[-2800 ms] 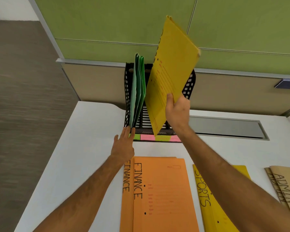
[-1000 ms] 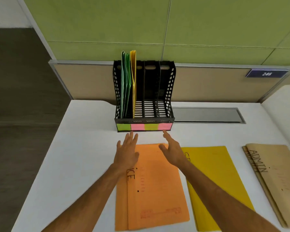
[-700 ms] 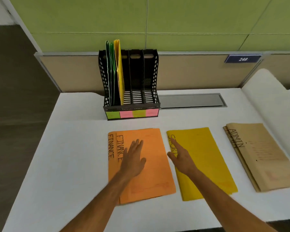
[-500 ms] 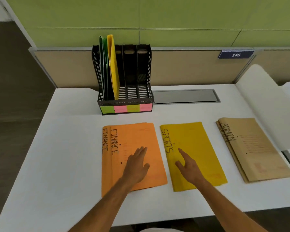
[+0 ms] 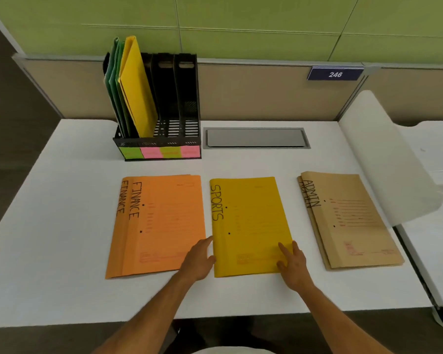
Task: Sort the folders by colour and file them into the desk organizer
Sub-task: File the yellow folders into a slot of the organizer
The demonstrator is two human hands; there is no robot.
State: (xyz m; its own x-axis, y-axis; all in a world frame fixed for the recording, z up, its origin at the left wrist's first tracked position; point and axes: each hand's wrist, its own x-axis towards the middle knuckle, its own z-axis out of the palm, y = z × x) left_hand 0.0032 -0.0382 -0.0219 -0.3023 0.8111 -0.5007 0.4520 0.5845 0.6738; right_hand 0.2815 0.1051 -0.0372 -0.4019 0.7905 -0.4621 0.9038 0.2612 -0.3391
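1. The yellow SPORTS folder (image 5: 251, 226) lies flat on the white desk (image 5: 62, 226), between the orange FINANCE folders (image 5: 159, 226) and the tan ADMIN folders (image 5: 348, 221).
2. Your left hand (image 5: 200, 261) sits at the SPORTS folder's left edge, fingers spread, half over the orange pile's corner. Your right hand (image 5: 293, 264) is on its lower right corner, fingers loosely extended. Neither is clamped on it; can't tell if any fingertips are under the edges.
3. The FINANCE pile is two folders, the lower one showing only its left strip. The ADMIN pile is stacked too; the lower label is mostly covered.
4. The black desk organizer (image 5: 184, 98) stands at the back left of the desk. Green folders (image 5: 113, 85) stand in its leftmost slot; a yellow folder (image 5: 138, 90) leans just beside them, but which slot it is in is hard to tell. The right slots are hidden in shadow.
5. Green and pink sticky labels (image 5: 161, 152) run along the organizer front; any writing is unreadable.
6. A grey cable hatch (image 5: 256, 137) lies right of the organizer. The green partition wall (image 5: 266, 26) carries a blue plate "246" (image 5: 335, 74).
7. A white curved panel (image 5: 384, 159) is at the desk's right, cut off by another desk.
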